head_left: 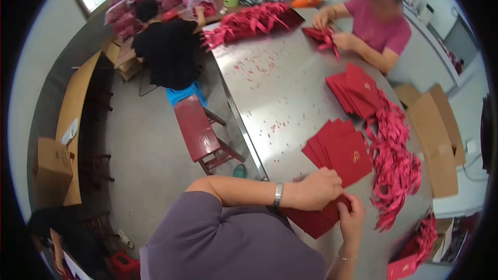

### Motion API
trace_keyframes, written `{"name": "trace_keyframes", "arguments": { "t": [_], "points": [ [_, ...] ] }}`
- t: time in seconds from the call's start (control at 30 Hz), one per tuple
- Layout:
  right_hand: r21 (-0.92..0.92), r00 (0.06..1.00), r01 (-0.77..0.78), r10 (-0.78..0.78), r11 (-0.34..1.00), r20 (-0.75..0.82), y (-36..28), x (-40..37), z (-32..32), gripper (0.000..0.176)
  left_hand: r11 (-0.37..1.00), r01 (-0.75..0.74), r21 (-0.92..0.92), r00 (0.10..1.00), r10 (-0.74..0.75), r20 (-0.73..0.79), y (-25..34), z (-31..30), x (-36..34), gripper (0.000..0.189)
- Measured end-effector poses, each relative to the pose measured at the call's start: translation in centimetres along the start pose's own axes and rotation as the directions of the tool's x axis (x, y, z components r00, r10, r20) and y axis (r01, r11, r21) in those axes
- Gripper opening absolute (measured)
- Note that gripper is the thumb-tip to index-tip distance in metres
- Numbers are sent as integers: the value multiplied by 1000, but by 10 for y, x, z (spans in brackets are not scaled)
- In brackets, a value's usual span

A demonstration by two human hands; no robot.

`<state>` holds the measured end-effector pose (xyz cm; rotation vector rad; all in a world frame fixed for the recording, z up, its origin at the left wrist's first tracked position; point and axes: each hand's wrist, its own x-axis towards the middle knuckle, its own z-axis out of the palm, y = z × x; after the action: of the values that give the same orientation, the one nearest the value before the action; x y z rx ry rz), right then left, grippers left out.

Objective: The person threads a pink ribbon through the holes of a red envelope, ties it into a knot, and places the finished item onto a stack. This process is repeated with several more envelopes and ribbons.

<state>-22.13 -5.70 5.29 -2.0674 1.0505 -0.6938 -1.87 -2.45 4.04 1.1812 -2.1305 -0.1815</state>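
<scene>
Red packet (314, 224) lies low in the frame, right of centre, flat over the near edge of the tabletop (290, 148) and partly under my hands. My right hand (354, 220) has thumb and forefinger closed on the packet's right edge; my left hand (315, 189) is curled at its upper side, fingertips hidden, so I cannot tell whether they pinch anything. Judgement: handling goes best with the right pinch steady, the left fingers working close beside it, light pressure to avoid creasing, and the wrists kept off the fanned packets (345, 155) just above and the ribbon heap (394, 168) at right. Pose: left forearm crosses almost level from the left, elbow bent, palm down; right forearm rises from the bottom edge, hand tipped inward, knuckles outward.
</scene>
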Motion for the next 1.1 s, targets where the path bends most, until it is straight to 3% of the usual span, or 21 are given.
{"name": "trace_keyframes", "arguments": {
  "t": [0.03, 0.07, 0.1, 0.13, 0.17, 0.27, 0.33, 0.37, 0.43, 0.47, 0.57, 0.63, 0.7, 0.73, 0.87, 1.0, 1.07, 1.1],
  "points": [
    [-31, 999, 12, -11, 999, 36, -3, -2, 3, 24, 999, 12, -30, 999, -11, 42, -2, 0, 0, 14],
    [-68, 998, 5, -1, 998, 60, -6, -5, 6, 24, 996, -2, -91, 1000, 1, -7, -5, 3, -3, 12],
    [-58, 997, 22, -18, 998, 75, -10, -7, 7, 25, 995, 62, -75, 997, -58, 58, 3, -6, -1, 12],
    [-53, 997, 25, -21, 998, 76, -13, -10, 9, 26, 994, 110, 2, 970, -108, 219, 8, -16, 1, 13],
    [-52, 997, 32, -28, 998, 77, -13, -12, 8, 27, 978, 101, -181, 995, -100, 12, 6, -11, -4, 11],
    [-5, 997, 20, -20, 1000, 81, -9, -23, -4, 30, 968, 155, -195, 986, -139, 93, 17, -15, 0, 16],
    [178, 981, -176, 158, 968, 113, 6, -27, -22, 30, 968, 135, -210, 990, -121, 77, 20, -11, 3, 17],
    [292, 960, -274, 279, 916, 26, 13, -23, -24, 29, 970, 118, -210, 990, -98, 104, 16, -8, 2, 18],
    [77, 944, -232, 244, 970, -223, 44, -14, -36, 26, 976, 76, -205, 994, -57, 95, 17, -5, 3, 17],
    [-120, 944, -201, 160, 972, -288, 60, -10, -43, 24, 981, 57, -183, 996, -44, 78, 17, -5, 2, 17],
    [-561, 897, -146, -131, 815, -422, 94, 11, -56, 18, 996, 7, -90, 998, -1, 60, 19, -8, 3, 17],
    [-597, 913, -213, -60, 773, -404, 93, 28, -57, 20, 995, 18, -97, 994, -8, 105, 17, -10, 2, 16],
    [-707, 934, -343, 140, 619, -330, 94, 45, -56, 22, 995, 27, -93, 990, -14, 137, 12, -13, 7, 15],
    [-689, 924, -372, 174, 622, -341, 89, 48, -55, 20, 991, 62, -114, 976, -37, 212, 11, -15, 8, 14],
    [-657, 965, -224, 69, 720, -253, 55, 16, -43, 16, 950, 193, -244, 933, -101, 345, -7, -19, 11, 13],
    [-745, 983, -181, 129, 642, -127, 27, -44, -32, 15, 888, 320, -329, 899, -175, 401, -23, -12, 9, 10],
    [-712, 984, -176, 117, 679, -132, 21, -62, -28, 16, 849, 357, -389, 901, -203, 382, -23, -5, 7, 10],
    [-709, 983, -186, 131, 681, -131, 20, -64, -27, 16, 867, 280, -412, 930, -138, 342, -25, -1, 6, 9]
  ]
}}
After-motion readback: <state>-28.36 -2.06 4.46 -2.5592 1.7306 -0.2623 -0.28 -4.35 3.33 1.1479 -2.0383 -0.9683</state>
